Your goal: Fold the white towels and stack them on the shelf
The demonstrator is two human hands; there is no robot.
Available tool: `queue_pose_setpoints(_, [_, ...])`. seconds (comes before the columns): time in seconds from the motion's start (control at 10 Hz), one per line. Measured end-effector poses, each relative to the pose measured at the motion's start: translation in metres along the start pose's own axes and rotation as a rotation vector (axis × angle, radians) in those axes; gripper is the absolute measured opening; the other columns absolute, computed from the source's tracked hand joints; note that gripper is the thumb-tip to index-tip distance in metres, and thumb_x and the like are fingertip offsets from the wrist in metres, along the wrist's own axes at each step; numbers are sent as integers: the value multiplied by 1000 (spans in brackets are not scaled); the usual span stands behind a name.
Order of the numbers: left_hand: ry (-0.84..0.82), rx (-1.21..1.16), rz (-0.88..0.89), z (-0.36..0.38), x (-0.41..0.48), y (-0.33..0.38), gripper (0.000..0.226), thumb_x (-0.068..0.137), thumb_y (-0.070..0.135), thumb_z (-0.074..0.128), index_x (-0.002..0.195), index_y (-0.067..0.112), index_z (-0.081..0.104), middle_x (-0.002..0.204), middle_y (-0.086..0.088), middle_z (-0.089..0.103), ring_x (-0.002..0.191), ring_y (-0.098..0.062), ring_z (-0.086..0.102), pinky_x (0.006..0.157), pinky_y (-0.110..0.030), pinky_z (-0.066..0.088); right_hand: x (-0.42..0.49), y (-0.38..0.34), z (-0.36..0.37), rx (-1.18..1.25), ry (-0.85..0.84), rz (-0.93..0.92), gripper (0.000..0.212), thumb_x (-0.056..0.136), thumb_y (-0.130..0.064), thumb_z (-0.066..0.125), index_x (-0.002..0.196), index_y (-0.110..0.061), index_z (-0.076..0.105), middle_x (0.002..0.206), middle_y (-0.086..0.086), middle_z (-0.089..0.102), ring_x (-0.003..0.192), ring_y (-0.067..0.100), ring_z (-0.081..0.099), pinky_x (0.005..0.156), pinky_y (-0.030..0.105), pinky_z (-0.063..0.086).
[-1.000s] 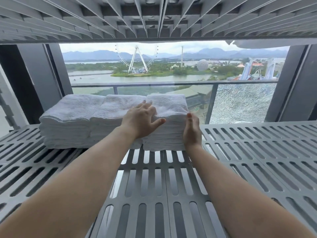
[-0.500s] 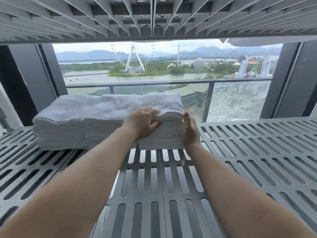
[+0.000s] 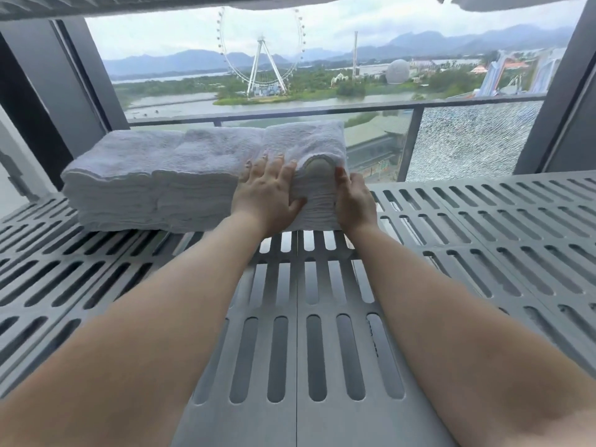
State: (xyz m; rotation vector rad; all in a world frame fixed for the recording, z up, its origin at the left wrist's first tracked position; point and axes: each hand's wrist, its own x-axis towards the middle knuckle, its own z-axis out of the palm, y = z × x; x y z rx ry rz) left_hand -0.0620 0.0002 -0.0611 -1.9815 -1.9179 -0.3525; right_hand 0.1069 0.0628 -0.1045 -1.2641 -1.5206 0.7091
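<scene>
- The left hand (image 3: 267,188) is held open, with fingers straight and spread. The palm and thumb are pressed flat against the front face of the right-most stack of white towels (image 3: 306,146), and the fingertips are laid over its top front edge.
- The right hand (image 3: 353,198) is set against the front right corner of the same stack, with its back turned to the camera. Its fingertips are touching the cloth, but whether they are pinching it cannot be told.
- A rounded bulge (image 3: 317,167) is seen under the top towel's front edge, between the two hands. What it is cannot be told.
- Both bare forearms are stretched forward from the lower corners of the view and are drawn together at the stack.
- Three towel stacks are lined up side by side, touching, at the back of the grey slatted shelf (image 3: 483,237). The other two stacks (image 3: 161,175) are left of the one being handled.
</scene>
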Motion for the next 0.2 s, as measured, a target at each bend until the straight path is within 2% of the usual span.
queue_pose_setpoints(0.1, [-19, 5, -3, -14, -18, 6, 78, 95, 64, 40, 158, 23, 20, 165, -4, 21, 154, -30, 9, 124, -50, 7, -24, -5, -8, -130, -92, -54, 59, 96, -53, 52, 136, -11, 46, 129, 16, 53, 121, 30, 51, 93, 35, 39])
queue_pose_setpoints(0.2, [-52, 59, 14, -35, -44, 12, 72, 95, 61, 41, 156, 25, 29, 160, -3, 35, 150, -27, 25, 123, -47, 17, -61, -12, -22, -284, -80, -148, 63, 93, -45, 57, 145, -12, 41, 133, 13, 52, 124, 28, 49, 103, 42, 42])
